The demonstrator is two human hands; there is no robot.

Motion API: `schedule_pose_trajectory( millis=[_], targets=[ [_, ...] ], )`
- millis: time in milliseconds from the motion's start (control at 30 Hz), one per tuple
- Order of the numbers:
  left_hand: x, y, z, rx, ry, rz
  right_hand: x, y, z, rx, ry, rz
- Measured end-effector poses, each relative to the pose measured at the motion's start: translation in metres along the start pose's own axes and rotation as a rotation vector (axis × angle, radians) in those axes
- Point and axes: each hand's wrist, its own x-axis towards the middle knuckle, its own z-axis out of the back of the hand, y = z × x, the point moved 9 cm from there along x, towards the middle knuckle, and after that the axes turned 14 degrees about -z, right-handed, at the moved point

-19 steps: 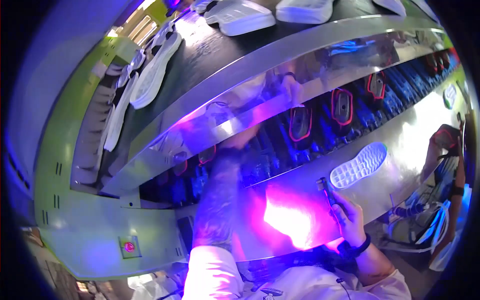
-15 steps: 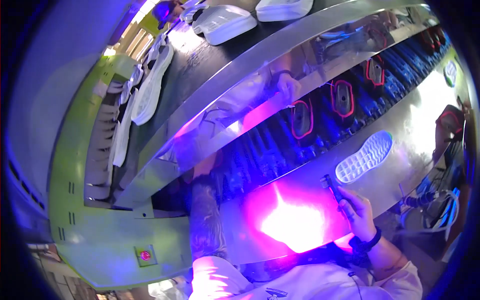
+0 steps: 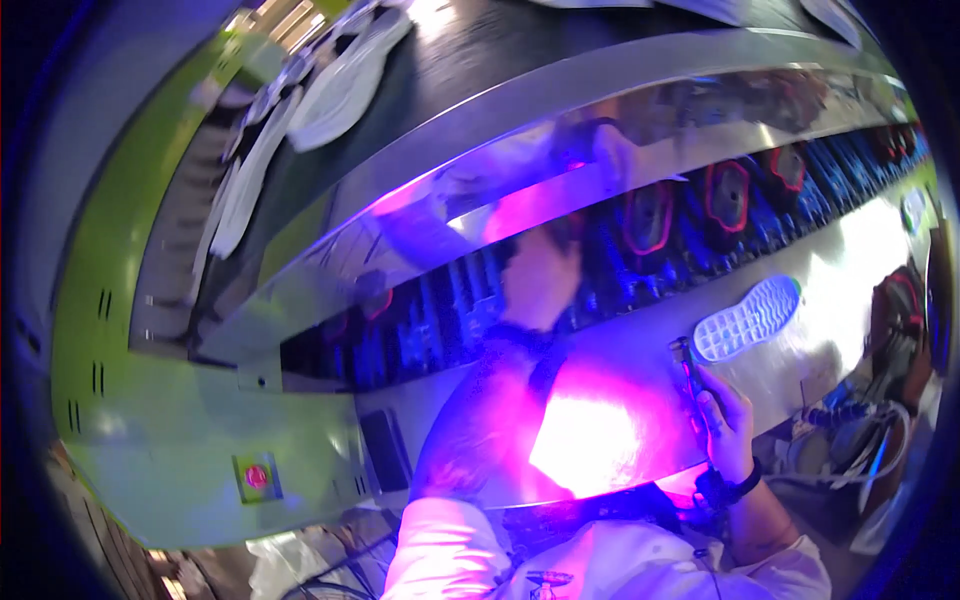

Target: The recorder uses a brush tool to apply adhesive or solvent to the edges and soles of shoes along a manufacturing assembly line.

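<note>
My right hand (image 3: 722,415) is closed around a slim black flashlight (image 3: 689,375), held upright over the metal ledge. Just beyond its head lies a pale shoe sole (image 3: 745,322), its gridded side up. My left hand (image 3: 543,275) reaches over the lower conveyor (image 3: 430,325) of black and blue slats. Motion smears its fingers, so I cannot make out whether they hold anything. To its right on the slats rest dark shoe-shaped pieces with red rims, the nearest piece (image 3: 648,215) close to that hand, then a second (image 3: 727,195) and a third (image 3: 788,168).
Above the slats runs a reflective metal guard (image 3: 420,205). White soles (image 3: 352,85) sit on the upper black belt (image 3: 470,60). A green machine panel with a red button (image 3: 256,477) stands at left. A dark flat slab (image 3: 385,450) lies beside my left forearm. Hoses (image 3: 850,420) hang at right.
My left arm has swung right, from the left end of the guard to the middle of the slats. The whole view has turned slightly. My right hand keeps the flashlight beside the sole.
</note>
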Motion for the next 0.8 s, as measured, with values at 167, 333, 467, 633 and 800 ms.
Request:
schedule_pose_trajectory(
  millis=[167, 333, 467, 633, 800],
  targets=[
    [0.013, 0.028, 0.002, -0.196, -0.051, -0.172, 0.004, -0.001, 0.003, 0.122, -0.060, 0.016],
    [-0.004, 0.133, 0.125, 0.533, -0.289, -0.303, 0.003, -0.011, 0.001, 0.327, -0.022, -0.067],
    [-0.062, 0.259, 0.154, 0.242, -0.301, 0.258, 0.002, -0.006, -0.001, 0.254, -0.020, 0.003],
    [-0.131, 0.225, 0.147, 0.307, -0.225, 0.264, 0.004, -0.007, -0.002, 0.302, 0.017, 0.010],
    [-0.266, 0.125, 0.170, 0.096, -0.229, 0.093, 0.005, -0.014, -0.004, 0.293, 0.027, -0.007]
  ],
)
